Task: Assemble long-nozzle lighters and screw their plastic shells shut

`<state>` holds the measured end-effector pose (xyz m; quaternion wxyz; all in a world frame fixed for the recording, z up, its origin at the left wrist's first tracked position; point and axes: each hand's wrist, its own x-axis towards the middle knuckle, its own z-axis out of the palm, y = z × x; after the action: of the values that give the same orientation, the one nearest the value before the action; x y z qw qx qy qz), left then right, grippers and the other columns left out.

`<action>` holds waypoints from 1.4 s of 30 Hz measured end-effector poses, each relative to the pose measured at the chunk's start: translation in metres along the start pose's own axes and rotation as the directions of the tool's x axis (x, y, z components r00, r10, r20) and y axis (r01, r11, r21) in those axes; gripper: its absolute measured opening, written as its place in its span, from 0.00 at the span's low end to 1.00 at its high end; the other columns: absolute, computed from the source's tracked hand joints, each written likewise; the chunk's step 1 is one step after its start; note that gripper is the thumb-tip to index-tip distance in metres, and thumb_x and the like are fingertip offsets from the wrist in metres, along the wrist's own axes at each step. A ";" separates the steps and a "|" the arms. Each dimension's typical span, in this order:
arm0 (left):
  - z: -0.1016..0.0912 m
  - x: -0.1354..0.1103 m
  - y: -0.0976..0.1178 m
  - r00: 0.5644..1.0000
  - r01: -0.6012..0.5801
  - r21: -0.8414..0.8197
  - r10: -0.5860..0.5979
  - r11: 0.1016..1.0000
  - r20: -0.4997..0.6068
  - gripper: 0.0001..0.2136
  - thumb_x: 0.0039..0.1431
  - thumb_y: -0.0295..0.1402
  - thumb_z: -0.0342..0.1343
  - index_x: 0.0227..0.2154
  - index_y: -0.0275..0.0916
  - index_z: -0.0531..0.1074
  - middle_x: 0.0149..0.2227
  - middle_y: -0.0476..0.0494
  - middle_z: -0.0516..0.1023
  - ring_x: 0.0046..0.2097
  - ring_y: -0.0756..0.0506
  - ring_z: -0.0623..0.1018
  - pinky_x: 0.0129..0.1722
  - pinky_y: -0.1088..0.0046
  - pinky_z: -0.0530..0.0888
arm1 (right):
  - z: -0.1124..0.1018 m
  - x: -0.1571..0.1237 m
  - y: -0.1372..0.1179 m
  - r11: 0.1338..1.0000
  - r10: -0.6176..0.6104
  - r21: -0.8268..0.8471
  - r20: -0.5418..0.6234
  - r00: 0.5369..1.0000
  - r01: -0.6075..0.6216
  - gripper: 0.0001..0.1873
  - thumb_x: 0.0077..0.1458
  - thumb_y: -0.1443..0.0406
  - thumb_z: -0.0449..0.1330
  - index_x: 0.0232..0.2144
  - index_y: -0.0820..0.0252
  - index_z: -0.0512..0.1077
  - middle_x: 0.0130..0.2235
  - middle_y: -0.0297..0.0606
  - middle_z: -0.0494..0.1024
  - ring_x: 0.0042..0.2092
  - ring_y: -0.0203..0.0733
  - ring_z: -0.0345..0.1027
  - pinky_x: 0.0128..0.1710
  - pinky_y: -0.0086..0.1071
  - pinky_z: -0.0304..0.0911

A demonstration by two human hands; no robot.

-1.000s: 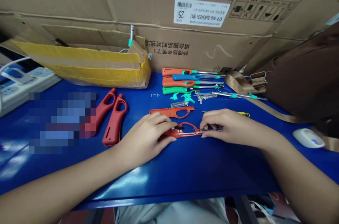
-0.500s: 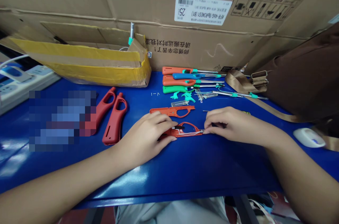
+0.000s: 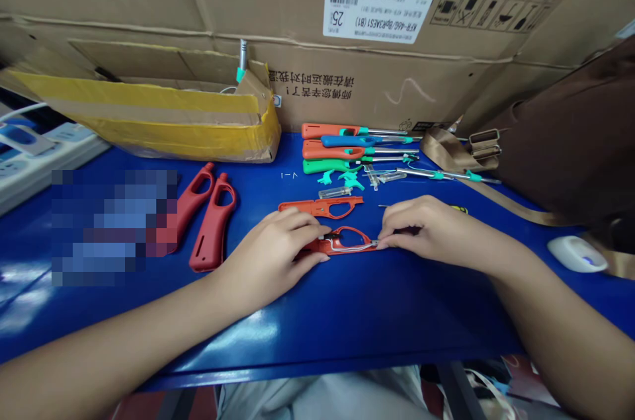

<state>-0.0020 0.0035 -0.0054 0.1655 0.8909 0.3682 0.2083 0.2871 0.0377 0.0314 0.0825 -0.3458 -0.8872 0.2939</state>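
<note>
Left hand (image 3: 278, 245) gripping shell (image 3: 350, 252), right hand (image 3: 426, 229) pinching

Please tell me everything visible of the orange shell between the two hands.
The shell is a long half-casing, seemingly plastic, with a looped hole. Its hollow side faces up; white wires run along it, and a black part sits inside. It lies left to right, on or just above the blue table. The left hand grips and hides its left end; the right hand pinches a silvery piece at its right end.
</note>
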 end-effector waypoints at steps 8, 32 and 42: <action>0.000 0.001 0.001 1.000 0.012 -0.012 -0.012 1.000 -0.017 0.13 0.64 0.32 0.62 0.51 0.38 0.76 0.46 0.41 0.81 0.49 0.39 0.79 0.49 0.57 0.76 | 0.002 0.000 -0.004 0.992 -0.014 -0.127 0.013 1.000 0.016 0.10 0.65 0.66 0.60 0.30 0.60 0.76 0.32 0.35 0.77 0.34 0.37 0.70 0.35 0.31 0.59; -0.002 -0.001 0.011 0.995 0.094 0.054 -0.093 0.994 -0.031 0.10 0.63 0.29 0.62 0.47 0.38 0.77 0.45 0.41 0.81 0.47 0.38 0.79 0.47 0.55 0.78 | 0.014 0.009 -0.010 0.986 0.167 0.034 -0.060 0.984 -0.165 0.05 0.63 0.66 0.60 0.38 0.58 0.76 0.36 0.35 0.76 0.33 0.36 0.66 0.34 0.30 0.61; -0.004 0.000 0.012 0.994 0.102 0.028 -0.101 0.994 -0.031 0.09 0.63 0.29 0.60 0.46 0.40 0.73 0.46 0.42 0.80 0.49 0.38 0.78 0.49 0.56 0.76 | 0.025 0.007 -0.020 0.993 0.001 -0.114 0.017 1.000 0.001 0.08 0.66 0.66 0.56 0.47 0.55 0.69 0.49 0.38 0.73 0.46 0.42 0.70 0.43 0.35 0.64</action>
<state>0.0031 -0.0042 0.0031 0.1572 0.8701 0.4186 0.2072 0.2615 0.0191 0.0224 0.0548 -0.3475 -0.9032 0.2459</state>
